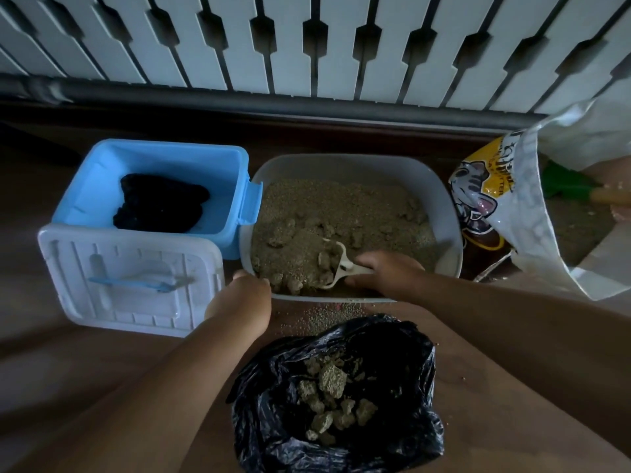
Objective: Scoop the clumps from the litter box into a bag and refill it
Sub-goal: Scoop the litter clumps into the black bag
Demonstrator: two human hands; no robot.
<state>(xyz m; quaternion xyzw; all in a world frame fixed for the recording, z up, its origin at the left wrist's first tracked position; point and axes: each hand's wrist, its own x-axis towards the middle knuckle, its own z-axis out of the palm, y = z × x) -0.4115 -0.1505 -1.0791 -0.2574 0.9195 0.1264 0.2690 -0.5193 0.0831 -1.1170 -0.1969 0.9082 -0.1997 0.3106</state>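
Nearest the person, just below both hands, a black bag (341,394) stood open on the floor (68,387) with a heap of clumps (329,401) lying in its bottom. Scattered grains (317,319) lay on the floor between the bag and the hands. The left hand (244,302) gripped the near rim of the grey litter box (447,213) at its near left corner, fingers curled over the edge. The right hand (382,271), close beside the left, held the handle of a pale scoop (336,268), whose bowl pointed left into the litter (341,206) and carried several clumps. More clumps sat in the litter just beyond the scoop. Left of the left hand lay a white lid (129,278) with a blue handle, and beyond it an open blue bin (153,186) with something dark inside, touching the litter box. Well right of the right hand an opened litter sack (505,199) leaned, cat printed on it. Farthest off ran a white slatted fence (307,39).
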